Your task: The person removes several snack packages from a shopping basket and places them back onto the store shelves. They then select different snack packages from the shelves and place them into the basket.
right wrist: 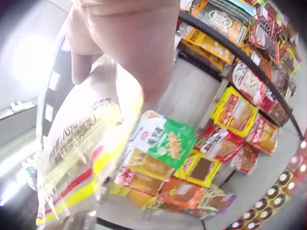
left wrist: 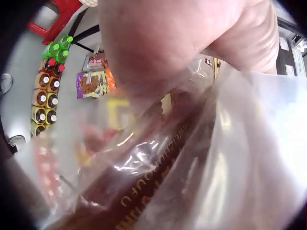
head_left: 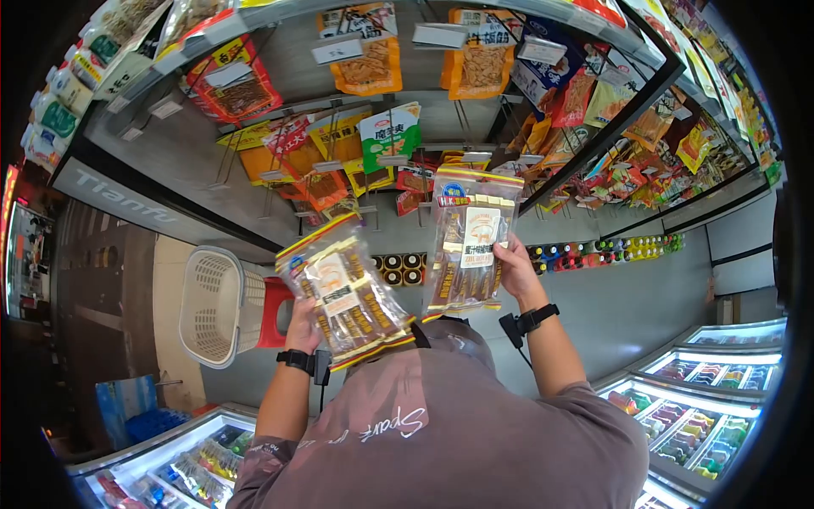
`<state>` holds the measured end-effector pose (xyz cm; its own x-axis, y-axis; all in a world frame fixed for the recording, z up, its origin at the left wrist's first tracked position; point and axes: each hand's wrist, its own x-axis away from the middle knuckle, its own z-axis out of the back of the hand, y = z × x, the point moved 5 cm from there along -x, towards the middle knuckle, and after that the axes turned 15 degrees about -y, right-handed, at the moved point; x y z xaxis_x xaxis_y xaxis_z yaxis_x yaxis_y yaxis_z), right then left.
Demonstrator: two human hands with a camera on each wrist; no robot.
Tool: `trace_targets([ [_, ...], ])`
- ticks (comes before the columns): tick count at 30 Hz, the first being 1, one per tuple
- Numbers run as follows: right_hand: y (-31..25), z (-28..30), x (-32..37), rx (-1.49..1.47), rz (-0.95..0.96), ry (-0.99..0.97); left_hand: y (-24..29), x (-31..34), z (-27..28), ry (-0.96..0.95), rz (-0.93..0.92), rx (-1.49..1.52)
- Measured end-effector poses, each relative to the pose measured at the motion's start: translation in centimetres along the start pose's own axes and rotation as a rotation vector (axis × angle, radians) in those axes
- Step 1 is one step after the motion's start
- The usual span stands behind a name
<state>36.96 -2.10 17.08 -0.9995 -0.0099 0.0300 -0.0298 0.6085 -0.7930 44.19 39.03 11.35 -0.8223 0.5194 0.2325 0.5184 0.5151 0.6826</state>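
My left hand (head_left: 303, 326) grips the side of a clear snack bag (head_left: 354, 307) of brown sticks, with yellow and red edges and a white label; the bag leans to the left. A matching snack bag (head_left: 459, 254), with a round blue mark at its top, is pinched upright at its right side by my right hand (head_left: 519, 270). Both bags are held up in front of the shelf. Close up in the left wrist view, brown wrapped sticks (left wrist: 139, 177) show through crinkled plastic. The right wrist view shows printed text on the back of the right bag (right wrist: 79, 148).
Hanging snack packets fill the rack ahead, among them a green and white packet (head_left: 391, 136) and orange packets (head_left: 363, 64). Bottles (head_left: 606, 250) stand in rows below. A pale basket (head_left: 212, 310) is at the left beside a red stool (head_left: 275, 310). Lit freezers (head_left: 695, 399) stand behind.
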Motion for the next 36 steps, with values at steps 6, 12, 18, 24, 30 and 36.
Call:
trace_targets([
  [6,4.9,12.4,-2.5,0.418,-0.204,0.195,-0.5,2.8,2.1,0.183,-0.033,0.024],
  [12,6.7,15.2,-9.8,0.376,-0.162,0.232,-0.8,3.4,1.0,0.278,-0.026,0.022],
  [18,7.4,15.7,-11.0,0.316,-0.079,0.093,-0.9,3.2,-1.6,0.290,-0.102,-0.001],
  [24,6.0,16.3,-11.0,0.339,-0.101,0.168,-1.5,2.9,-3.8,0.315,-0.107,-0.048],
  [30,4.2,15.7,-12.9,0.249,-0.004,0.142,-1.5,2.4,-3.8,0.318,-0.094,-0.090],
  [36,3.9,18.1,-17.1,0.402,0.035,0.210,-0.8,2.5,-3.3,0.329,-0.094,-0.055],
])
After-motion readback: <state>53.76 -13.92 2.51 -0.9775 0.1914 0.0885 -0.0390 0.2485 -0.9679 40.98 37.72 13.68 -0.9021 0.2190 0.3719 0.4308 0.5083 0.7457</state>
